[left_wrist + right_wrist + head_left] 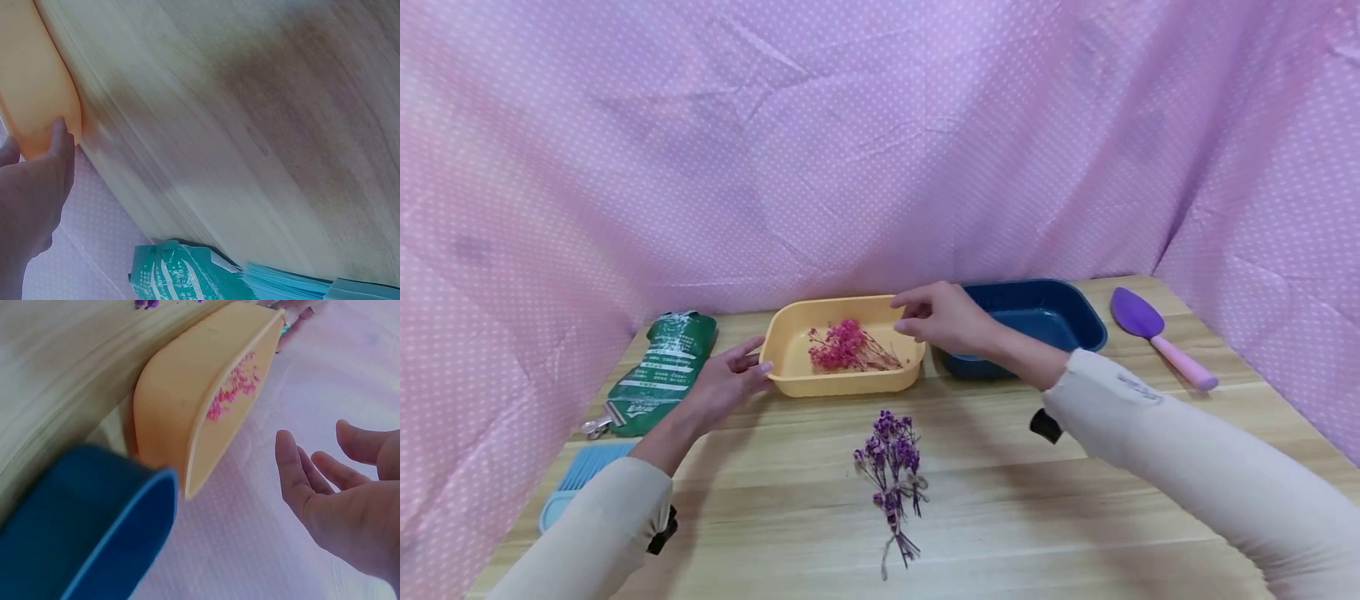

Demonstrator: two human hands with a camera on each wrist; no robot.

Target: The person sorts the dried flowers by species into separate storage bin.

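A yellow basin point(842, 385) stands at the back of the table with a bunch of pink dried flowers point(847, 344) lying inside. My left hand point(730, 382) touches the basin's left end, its fingers fairly straight along the outer wall and the thumb at the front corner. Over the basin's right end hovers my right hand point(951, 318), holding nothing; in the right wrist view its fingers are loosely bent and apart from the basin. Purple dried flowers point(891, 458), tied with twine, lie on the table in front of the basin.
Right of the yellow basin stands a dark blue basin point(1078, 321), partly behind my right forearm. A purple trowel point(1138, 312) with a pink handle lies farther right. On the left are a green bag point(658, 367) with a metal clip point(598, 425) and a light blue brush point(587, 471).
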